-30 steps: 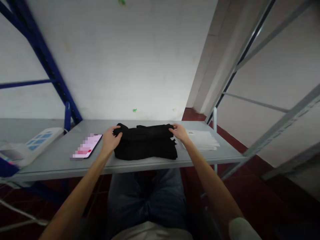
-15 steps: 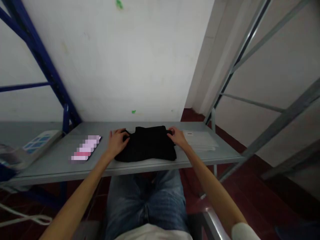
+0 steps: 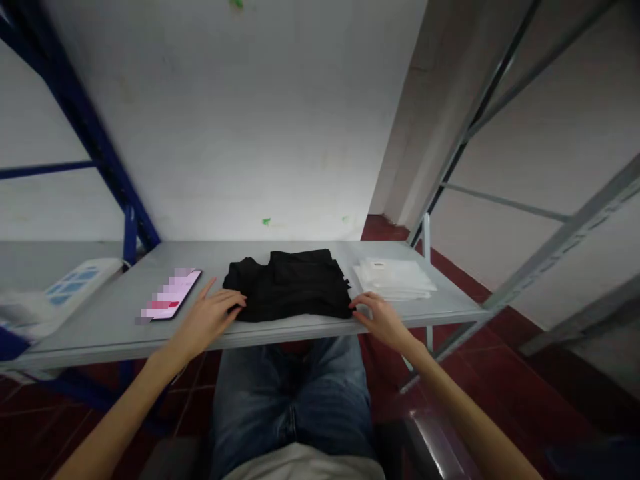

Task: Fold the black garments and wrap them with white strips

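Observation:
A black garment [image 3: 300, 287] lies folded on the grey shelf in front of me, its kind not clear from the folds. My left hand [image 3: 213, 319] is at its near left corner, thumb and fingers closed on the cloth while the index finger sticks out to the side. At the near right corner, my right hand [image 3: 381, 321] pinches the edge between thumb and fingers. A dark bit of cloth juts out at the garment's right side, just beyond that hand.
White plastic bags [image 3: 397, 279] are stacked right of the garment. A phone [image 3: 173, 297] lies to the left, its screen partly blurred. Farther left sits a white device with blue squares [image 3: 75, 287]. The grey shelf [image 3: 450, 300] stands between blue [image 3: 95, 140] and grey metal posts.
Both hands have come from the garment's far side corners toward me, to its near corners. A sleeve-like part at the far left now shows. The garment has barely moved.

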The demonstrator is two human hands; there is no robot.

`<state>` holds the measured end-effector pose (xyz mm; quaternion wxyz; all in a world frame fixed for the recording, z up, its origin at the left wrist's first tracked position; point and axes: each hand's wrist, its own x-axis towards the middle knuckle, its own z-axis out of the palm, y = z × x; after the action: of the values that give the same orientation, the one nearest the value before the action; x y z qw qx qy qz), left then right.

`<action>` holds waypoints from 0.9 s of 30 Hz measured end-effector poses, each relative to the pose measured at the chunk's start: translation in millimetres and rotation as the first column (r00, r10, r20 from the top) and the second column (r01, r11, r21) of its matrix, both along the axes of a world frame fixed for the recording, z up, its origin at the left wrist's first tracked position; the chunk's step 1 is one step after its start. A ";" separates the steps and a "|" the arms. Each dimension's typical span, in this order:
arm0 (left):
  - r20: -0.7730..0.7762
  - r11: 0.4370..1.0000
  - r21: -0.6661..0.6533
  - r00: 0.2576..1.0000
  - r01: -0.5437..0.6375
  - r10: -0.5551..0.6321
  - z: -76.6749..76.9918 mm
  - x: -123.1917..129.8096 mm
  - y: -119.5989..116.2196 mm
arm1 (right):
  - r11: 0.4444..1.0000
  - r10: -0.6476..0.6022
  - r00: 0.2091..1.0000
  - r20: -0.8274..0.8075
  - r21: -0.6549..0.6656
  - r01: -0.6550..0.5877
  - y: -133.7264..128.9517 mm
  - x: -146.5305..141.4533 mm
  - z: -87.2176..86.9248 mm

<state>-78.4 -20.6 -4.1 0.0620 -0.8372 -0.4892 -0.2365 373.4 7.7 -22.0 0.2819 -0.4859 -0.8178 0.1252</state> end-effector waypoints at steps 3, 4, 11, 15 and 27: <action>-0.013 0.999 0.040 1.000 -0.010 0.011 1.5 -2.4 0.3 | 1.000 0.000 1.000 0.007 0.025 0.000 -2.6 4.6 2.4; -0.011 0.998 0.053 1.000 -0.013 0.013 3.4 -2.6 0.1 | 0.999 -0.002 1.000 0.010 0.034 0.002 -3.1 4.7 4.3; 0.038 0.993 0.114 0.999 -0.023 0.019 18.6 3.1 -1.9 | 0.995 -0.040 0.997 0.071 0.089 0.034 -4.7 -15.9 13.7; 0.051 0.995 0.096 0.999 -0.025 0.020 13.6 -1.8 -1.8 | 0.990 -0.061 0.994 0.086 0.133 0.050 -8.3 -25.5 12.8; -0.089 0.990 0.137 0.994 -0.045 0.058 36.0 23.7 3.7 | 0.983 -0.120 0.983 -0.137 0.119 0.137 10.0 -64.2 29.0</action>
<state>-54.7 -16.9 31.9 0.1473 -0.8283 -0.4901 -0.2282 309.2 17.7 7.0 0.3725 -0.5094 -0.7710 0.0851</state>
